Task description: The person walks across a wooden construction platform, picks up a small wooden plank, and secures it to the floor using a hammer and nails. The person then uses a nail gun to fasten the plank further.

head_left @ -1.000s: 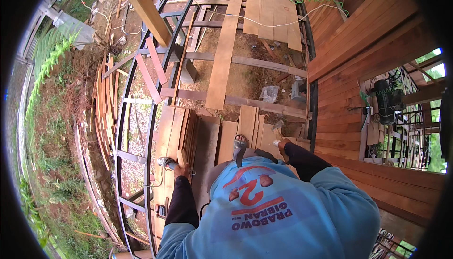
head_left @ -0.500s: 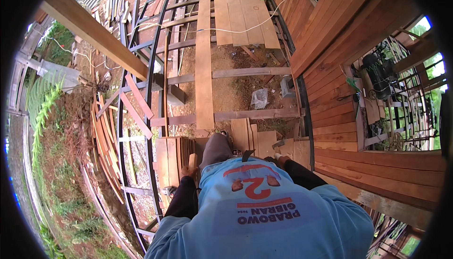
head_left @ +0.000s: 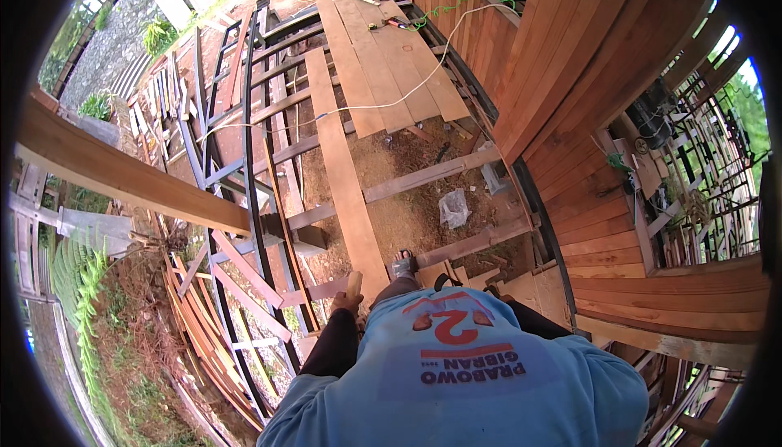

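My left hand [head_left: 344,302] is closed around a short pale wooden block [head_left: 355,282], held upright beside my left hip. My right hand [head_left: 502,295] is mostly hidden at the right edge of my blue shirt [head_left: 456,390]; what it holds, if anything, is unclear. My sandalled foot [head_left: 403,263] rests at the joint of a long loose plank [head_left: 334,146] and a crossing joist [head_left: 481,239]. More boards [head_left: 554,292] lie low on the right, partly behind my body.
Open joists [head_left: 391,183] span bare soil with a plastic bag [head_left: 454,208]. Laid boards [head_left: 371,64], tools [head_left: 395,24] and a white cable [head_left: 358,107] lie ahead. A timber post [head_left: 163,178] and metal frame are left; a plank wall [head_left: 586,186] is right.
My body has moved forward onto the joists, with a foot now by the long plank. My left hand still carries the wooden block. The hammer seen earlier in my right hand is out of sight.
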Demonstrator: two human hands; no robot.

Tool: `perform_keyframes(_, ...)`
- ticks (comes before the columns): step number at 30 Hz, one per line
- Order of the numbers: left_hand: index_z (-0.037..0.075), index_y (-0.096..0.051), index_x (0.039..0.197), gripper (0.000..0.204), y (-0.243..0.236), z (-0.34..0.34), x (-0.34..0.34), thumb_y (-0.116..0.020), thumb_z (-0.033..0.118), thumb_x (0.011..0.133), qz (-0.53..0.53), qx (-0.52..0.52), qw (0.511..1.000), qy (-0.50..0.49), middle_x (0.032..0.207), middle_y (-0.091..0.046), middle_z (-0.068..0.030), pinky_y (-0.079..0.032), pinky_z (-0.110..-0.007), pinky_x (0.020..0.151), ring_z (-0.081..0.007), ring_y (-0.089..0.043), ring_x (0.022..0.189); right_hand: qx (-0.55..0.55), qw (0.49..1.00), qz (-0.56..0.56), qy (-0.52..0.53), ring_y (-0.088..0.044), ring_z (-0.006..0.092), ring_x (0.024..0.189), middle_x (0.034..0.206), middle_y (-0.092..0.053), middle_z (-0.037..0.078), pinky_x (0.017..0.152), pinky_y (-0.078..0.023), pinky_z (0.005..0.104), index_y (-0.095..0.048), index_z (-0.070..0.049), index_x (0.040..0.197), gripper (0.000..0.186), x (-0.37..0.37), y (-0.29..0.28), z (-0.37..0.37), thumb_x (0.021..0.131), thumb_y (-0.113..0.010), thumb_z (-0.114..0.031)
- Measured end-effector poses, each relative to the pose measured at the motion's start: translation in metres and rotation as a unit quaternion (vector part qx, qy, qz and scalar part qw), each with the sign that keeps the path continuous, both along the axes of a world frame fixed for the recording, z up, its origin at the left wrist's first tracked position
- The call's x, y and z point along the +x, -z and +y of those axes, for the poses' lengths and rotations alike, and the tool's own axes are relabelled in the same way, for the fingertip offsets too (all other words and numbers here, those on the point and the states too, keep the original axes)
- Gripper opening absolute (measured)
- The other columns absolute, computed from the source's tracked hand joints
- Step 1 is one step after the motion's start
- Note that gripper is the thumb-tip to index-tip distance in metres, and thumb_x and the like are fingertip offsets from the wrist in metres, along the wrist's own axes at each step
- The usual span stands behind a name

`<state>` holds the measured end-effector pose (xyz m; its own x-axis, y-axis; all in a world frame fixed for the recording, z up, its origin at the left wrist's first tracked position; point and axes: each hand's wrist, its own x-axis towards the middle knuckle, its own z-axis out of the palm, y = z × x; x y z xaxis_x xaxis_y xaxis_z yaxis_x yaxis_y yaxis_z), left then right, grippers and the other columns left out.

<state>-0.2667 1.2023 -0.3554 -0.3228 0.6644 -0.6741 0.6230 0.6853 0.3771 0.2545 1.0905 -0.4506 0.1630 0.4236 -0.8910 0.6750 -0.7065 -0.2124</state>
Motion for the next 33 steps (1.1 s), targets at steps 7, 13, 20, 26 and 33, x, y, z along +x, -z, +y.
perform_keyframes(7,-0.002,-0.065,0.104,0.056,-0.004,0.187,0.0,-0.079,0.038,0.068,-0.027,0.025,0.999,0.025,0.086,-0.07,-0.0183,-0.055,-0.04,0.062,-0.0274,-0.069,0.07,0.06,0.994,-0.067,-0.061,-0.065,0.0302,0.107,0.117,-0.065,0.022,0.091,-0.049,0.0406,-0.058,-0.006,0.128,0.053,0.041,0.063,0.129,0.09,-0.057,-0.043)
perform_keyframes(13,-0.002,-0.064,0.109,0.059,-0.018,0.302,-0.076,-0.077,0.041,0.071,0.074,0.009,0.996,0.053,0.098,-0.07,-0.022,-0.053,-0.042,0.085,-0.0322,-0.069,0.094,0.075,0.976,-0.027,0.201,-0.065,0.0333,0.103,0.114,-0.066,0.022,0.083,-0.051,0.0412,-0.062,-0.005,0.121,0.054,-0.061,-0.025,0.265,0.088,-0.058,-0.047)
perform_keyframes(20,-0.003,-0.063,0.109,0.06,-0.013,0.455,0.021,-0.077,0.041,0.071,-0.059,0.027,0.998,-0.019,0.095,-0.07,-0.0216,-0.053,-0.042,0.082,-0.0324,-0.069,0.091,-0.002,0.997,-0.048,0.062,-0.06,0.035,0.115,0.124,-0.062,0.024,0.096,-0.046,0.0427,-0.06,0.001,0.123,0.071,-0.007,0.0,0.387,0.089,-0.051,-0.061)
perform_keyframes(26,-0.002,-0.064,0.108,0.063,0.011,0.531,0.03,-0.079,0.044,0.068,0.005,0.022,0.999,0.042,0.098,-0.069,-0.0223,-0.053,-0.042,0.083,-0.0328,-0.068,0.094,-0.051,0.975,-0.002,0.218,-0.064,0.032,0.101,0.11,-0.065,0.022,0.083,-0.049,0.0445,-0.061,-0.001,0.12,0.059,0.019,-0.005,0.533,0.089,-0.058,-0.051)
perform_keyframes(33,-0.001,-0.069,0.102,0.049,-0.019,0.638,0.046,-0.077,0.035,0.07,-0.006,0.015,0.996,-0.083,0.096,-0.071,-0.0223,-0.053,-0.043,0.081,-0.0345,-0.069,0.09,-0.041,0.976,0.042,0.208,-0.066,0.0339,0.081,0.093,-0.068,0.02,0.068,-0.051,0.0464,-0.063,0.004,0.107,0.048,0.04,-0.029,0.762,0.092,-0.059,-0.041)
